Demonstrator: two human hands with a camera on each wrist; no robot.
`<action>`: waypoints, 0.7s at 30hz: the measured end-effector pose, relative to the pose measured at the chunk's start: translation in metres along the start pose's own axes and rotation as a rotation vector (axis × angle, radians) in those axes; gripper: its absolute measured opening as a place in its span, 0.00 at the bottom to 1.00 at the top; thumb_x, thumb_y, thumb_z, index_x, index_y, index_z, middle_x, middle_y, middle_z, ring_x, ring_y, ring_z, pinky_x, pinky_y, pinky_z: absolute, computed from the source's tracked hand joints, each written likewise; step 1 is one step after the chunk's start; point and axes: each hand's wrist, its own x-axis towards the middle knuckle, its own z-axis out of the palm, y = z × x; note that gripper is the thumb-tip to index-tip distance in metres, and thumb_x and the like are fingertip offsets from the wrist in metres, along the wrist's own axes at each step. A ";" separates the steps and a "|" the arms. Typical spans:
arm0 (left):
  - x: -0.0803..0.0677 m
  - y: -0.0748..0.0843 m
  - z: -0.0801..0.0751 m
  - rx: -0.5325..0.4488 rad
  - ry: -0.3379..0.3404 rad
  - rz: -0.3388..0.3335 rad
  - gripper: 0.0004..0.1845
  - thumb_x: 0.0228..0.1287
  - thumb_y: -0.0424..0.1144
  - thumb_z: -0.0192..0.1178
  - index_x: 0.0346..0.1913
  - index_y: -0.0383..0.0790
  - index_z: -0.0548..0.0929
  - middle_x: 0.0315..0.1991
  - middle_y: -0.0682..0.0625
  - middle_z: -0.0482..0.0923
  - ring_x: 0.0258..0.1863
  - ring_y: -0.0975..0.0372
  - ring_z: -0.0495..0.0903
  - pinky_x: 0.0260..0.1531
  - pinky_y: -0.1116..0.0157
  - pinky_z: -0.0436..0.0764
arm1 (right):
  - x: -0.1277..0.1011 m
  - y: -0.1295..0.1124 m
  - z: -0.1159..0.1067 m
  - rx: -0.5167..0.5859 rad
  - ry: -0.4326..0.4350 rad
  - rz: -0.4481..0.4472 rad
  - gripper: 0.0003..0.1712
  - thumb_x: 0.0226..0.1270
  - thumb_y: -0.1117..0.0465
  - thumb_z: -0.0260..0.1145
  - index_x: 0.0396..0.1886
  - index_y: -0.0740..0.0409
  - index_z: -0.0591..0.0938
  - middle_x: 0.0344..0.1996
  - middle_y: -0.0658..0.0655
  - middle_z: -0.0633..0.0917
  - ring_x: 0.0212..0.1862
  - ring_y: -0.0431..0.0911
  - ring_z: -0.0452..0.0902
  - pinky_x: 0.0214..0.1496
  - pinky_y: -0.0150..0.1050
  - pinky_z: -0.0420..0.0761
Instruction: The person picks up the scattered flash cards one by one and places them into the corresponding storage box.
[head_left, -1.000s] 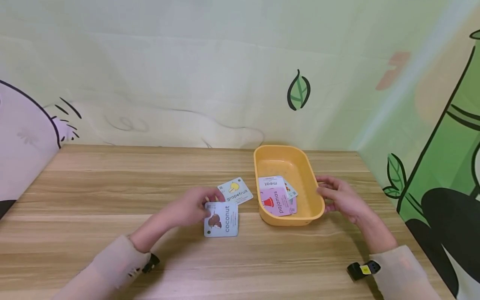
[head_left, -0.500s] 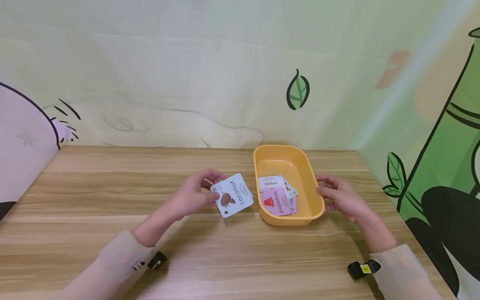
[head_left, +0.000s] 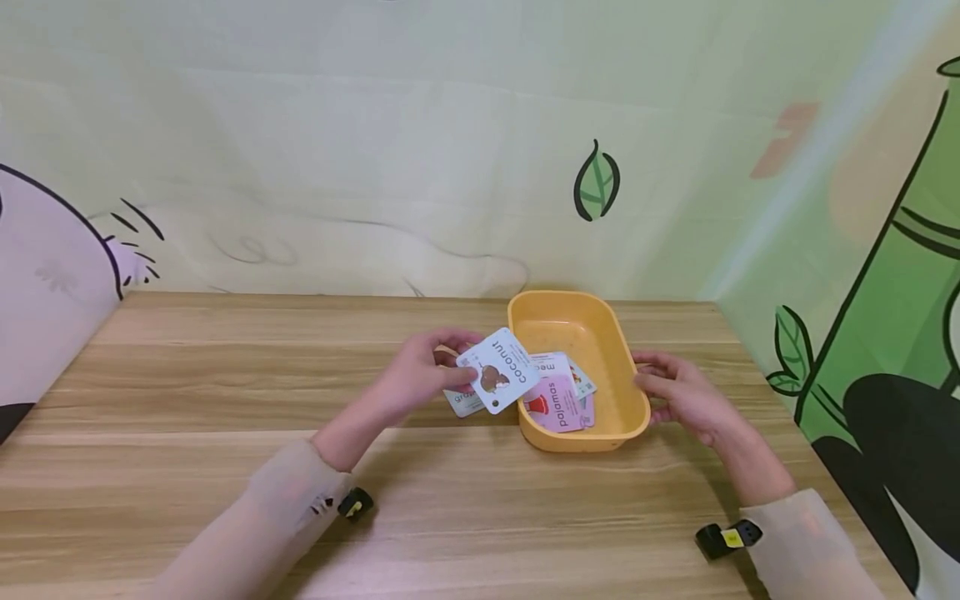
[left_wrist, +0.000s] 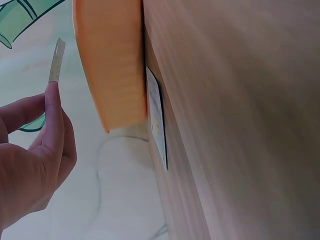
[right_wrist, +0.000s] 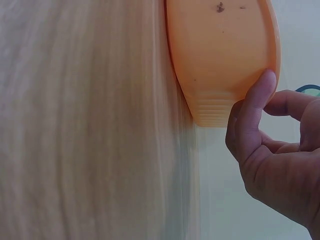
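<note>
My left hand [head_left: 420, 375] pinches a light-blue coconut flashcard [head_left: 498, 371] between thumb and fingers. The card is tilted in the air over the left rim of a yellow-orange plastic bin [head_left: 585, 444]. Beneath it, the grapefruit flashcard [left_wrist: 156, 120] lies on the table beside the bin, mostly covered in the head view. My right hand [head_left: 686, 396] holds the bin's right rim, thumb at the edge and fingers against the outer wall, as the right wrist view shows. Inside the bin lie several flashcards, among them a pink pajamas flashcard [head_left: 555, 404] over a meat flashcard [head_left: 552, 363].
The bin stands on a wood-grain table [head_left: 225, 400], near its back edge. Behind rises a wall covering [head_left: 337, 150] printed with leaves and bamboo. Both wrists carry small black devices.
My left hand has lifted the coconut card from the table and carried it right, over the grapefruit card to the bin's left rim. My right hand and the bin stay put.
</note>
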 end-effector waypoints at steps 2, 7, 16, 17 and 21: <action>0.004 0.001 0.004 0.008 -0.006 -0.006 0.25 0.62 0.19 0.65 0.63 0.29 0.79 0.49 0.38 0.75 0.43 0.53 0.80 0.42 0.59 0.88 | 0.000 0.000 0.000 -0.003 0.000 0.000 0.33 0.80 0.62 0.55 0.76 0.75 0.57 0.59 0.75 0.74 0.43 0.46 0.82 0.34 0.39 0.86; 0.015 0.003 0.012 0.002 -0.032 -0.024 0.25 0.63 0.22 0.67 0.64 0.30 0.80 0.50 0.39 0.76 0.43 0.53 0.81 0.44 0.59 0.87 | 0.000 -0.001 0.000 -0.003 0.003 0.002 0.33 0.80 0.63 0.55 0.76 0.75 0.57 0.58 0.74 0.74 0.42 0.46 0.82 0.34 0.39 0.87; 0.033 0.004 0.020 -0.009 -0.049 -0.049 0.24 0.64 0.24 0.68 0.63 0.29 0.79 0.48 0.38 0.80 0.46 0.42 0.84 0.53 0.47 0.83 | 0.000 -0.002 0.001 -0.003 0.000 0.001 0.33 0.80 0.63 0.55 0.76 0.75 0.57 0.60 0.75 0.73 0.43 0.46 0.83 0.34 0.39 0.86; 0.035 0.004 0.021 -0.010 -0.049 -0.048 0.24 0.64 0.24 0.68 0.63 0.29 0.79 0.49 0.38 0.79 0.47 0.42 0.84 0.53 0.47 0.83 | 0.000 -0.002 0.001 -0.004 0.002 0.003 0.33 0.80 0.63 0.55 0.76 0.75 0.57 0.60 0.76 0.73 0.43 0.46 0.83 0.34 0.39 0.86; 0.042 0.003 0.024 -0.004 -0.042 -0.058 0.23 0.63 0.24 0.69 0.61 0.29 0.80 0.49 0.39 0.78 0.44 0.45 0.85 0.52 0.50 0.84 | 0.000 -0.001 0.001 -0.004 0.003 0.006 0.33 0.80 0.63 0.55 0.76 0.75 0.57 0.60 0.75 0.73 0.42 0.46 0.82 0.34 0.39 0.86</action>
